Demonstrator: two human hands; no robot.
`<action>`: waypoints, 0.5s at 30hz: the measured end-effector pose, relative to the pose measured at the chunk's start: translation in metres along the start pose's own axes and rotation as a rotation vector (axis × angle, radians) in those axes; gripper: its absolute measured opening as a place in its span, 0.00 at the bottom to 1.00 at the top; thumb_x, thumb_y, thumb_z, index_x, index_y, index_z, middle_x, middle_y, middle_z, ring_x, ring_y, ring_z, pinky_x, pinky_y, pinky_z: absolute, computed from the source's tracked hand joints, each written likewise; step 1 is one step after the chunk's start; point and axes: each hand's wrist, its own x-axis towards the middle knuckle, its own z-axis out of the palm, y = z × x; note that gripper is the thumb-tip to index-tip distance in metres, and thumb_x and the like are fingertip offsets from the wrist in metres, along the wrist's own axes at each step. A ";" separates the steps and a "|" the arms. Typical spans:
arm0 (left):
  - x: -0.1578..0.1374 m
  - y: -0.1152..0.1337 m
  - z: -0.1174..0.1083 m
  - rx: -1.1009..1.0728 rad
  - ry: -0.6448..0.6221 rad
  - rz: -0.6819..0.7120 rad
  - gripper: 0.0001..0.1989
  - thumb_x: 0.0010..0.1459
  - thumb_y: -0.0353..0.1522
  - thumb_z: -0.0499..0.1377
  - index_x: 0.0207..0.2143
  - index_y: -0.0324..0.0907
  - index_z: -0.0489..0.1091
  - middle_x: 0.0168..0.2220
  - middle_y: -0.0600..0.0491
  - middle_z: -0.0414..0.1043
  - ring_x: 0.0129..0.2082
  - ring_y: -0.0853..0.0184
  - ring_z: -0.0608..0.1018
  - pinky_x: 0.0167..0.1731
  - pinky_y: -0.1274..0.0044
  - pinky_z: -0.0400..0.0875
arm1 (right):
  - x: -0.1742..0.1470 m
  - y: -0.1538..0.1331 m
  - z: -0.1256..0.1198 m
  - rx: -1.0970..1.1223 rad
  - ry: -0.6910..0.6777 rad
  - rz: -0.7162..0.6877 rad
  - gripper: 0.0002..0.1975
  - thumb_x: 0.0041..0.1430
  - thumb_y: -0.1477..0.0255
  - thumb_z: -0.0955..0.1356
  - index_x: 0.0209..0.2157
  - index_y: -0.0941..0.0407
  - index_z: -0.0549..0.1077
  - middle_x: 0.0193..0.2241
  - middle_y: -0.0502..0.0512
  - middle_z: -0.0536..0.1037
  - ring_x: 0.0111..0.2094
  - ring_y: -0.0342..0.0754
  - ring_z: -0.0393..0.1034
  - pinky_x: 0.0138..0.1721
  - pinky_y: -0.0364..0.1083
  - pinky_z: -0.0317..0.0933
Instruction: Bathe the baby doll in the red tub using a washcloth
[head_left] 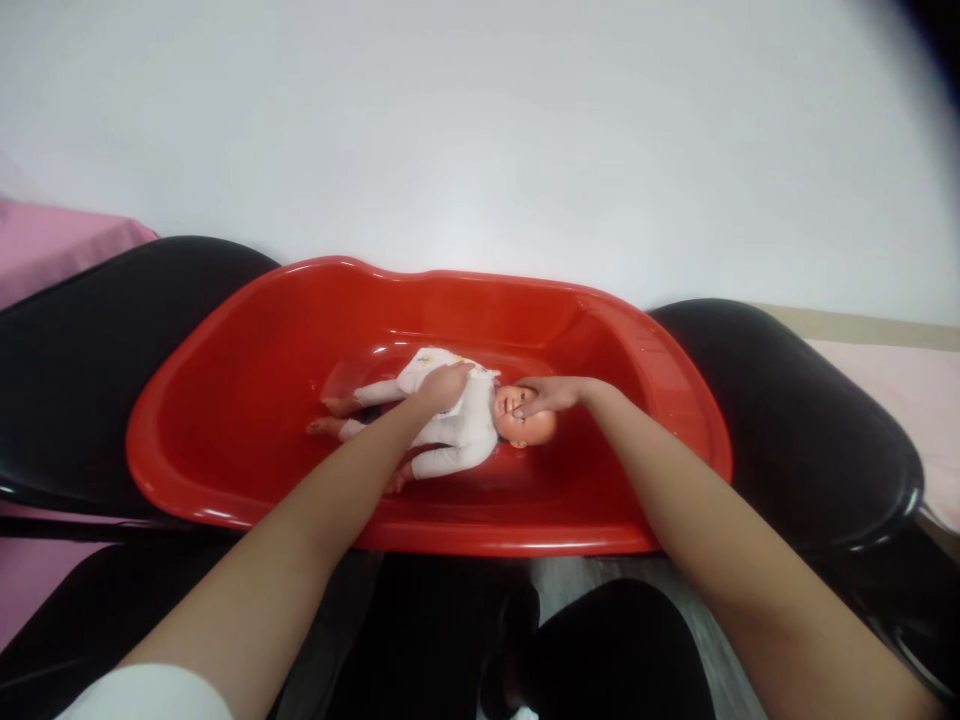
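A baby doll [469, 425] in a white outfit lies on its back inside a red baby bathtub [262, 340], its head to the right and its bare feet to the left. My left hand [446, 386] is closed on the front of the doll's clothing at the chest; its fingertips are partly hidden. At the other end, my right hand [553, 393] grips the doll's head, the thumb lying across its face and the fingers over the far side. One doll arm stretches toward the near side of the tub.
Black chairs or stools flank the tub, one at the left [135, 370] and one at the right [795, 430]. A white wall [480, 130] rises behind. Pink cloth [67, 245] shows at far left, pale pink cloth [900, 400] at far right. My dark-clothed legs are below the tub.
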 end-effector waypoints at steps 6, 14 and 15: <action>-0.006 -0.045 -0.002 0.031 0.079 -0.125 0.24 0.70 0.31 0.42 0.65 0.39 0.58 0.65 0.48 0.59 0.64 0.64 0.63 0.63 0.75 0.53 | 0.000 0.001 0.001 0.029 0.012 0.030 0.45 0.45 0.49 0.74 0.61 0.53 0.63 0.57 0.58 0.72 0.54 0.58 0.70 0.54 0.50 0.66; -0.007 0.018 -0.005 -0.127 0.139 0.115 0.22 0.69 0.36 0.43 0.59 0.43 0.65 0.58 0.52 0.69 0.57 0.63 0.70 0.58 0.76 0.62 | -0.002 -0.004 0.000 -0.021 0.013 0.024 0.41 0.47 0.51 0.74 0.60 0.53 0.66 0.58 0.58 0.71 0.56 0.59 0.68 0.56 0.51 0.63; -0.008 0.030 -0.004 -0.115 0.096 0.082 0.20 0.69 0.37 0.45 0.57 0.45 0.68 0.55 0.53 0.72 0.55 0.63 0.72 0.56 0.76 0.65 | -0.003 -0.004 0.000 -0.029 0.021 0.026 0.40 0.47 0.51 0.74 0.60 0.53 0.66 0.58 0.58 0.71 0.56 0.59 0.68 0.56 0.51 0.63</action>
